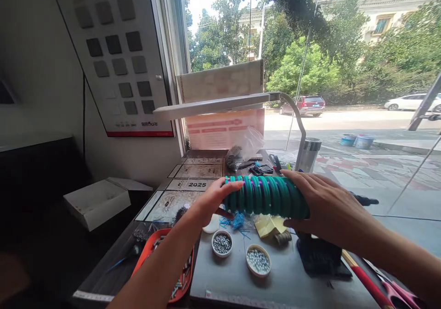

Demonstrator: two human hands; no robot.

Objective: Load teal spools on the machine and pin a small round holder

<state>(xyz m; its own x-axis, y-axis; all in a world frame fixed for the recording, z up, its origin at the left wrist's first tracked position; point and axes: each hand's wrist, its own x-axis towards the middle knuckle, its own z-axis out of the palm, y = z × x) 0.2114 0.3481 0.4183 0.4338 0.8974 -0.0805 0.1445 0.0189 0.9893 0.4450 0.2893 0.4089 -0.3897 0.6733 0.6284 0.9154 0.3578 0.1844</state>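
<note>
A horizontal roll of teal rings (267, 196), with some purple showing between them, is held up over the desk. My left hand (220, 196) is closed round its left end, thumb on top. At the right end my right hand (313, 196) wraps round the roll, its fingers partly hidden behind it. Below the roll stand two small round cups, one of dark silvery beads (222, 243) and one of pale beads (258, 261). A yellow paper (268, 225) and blue strands (237, 221) lie behind the cups.
An orange tray (148, 249) of metal parts sits at the left, partly behind my left forearm. A black stand (324, 256) is under my right hand. Pink-handled scissors (396, 290) lie at the right front. A white lamp (220, 105) arches over the back, near a plastic bag (250, 146).
</note>
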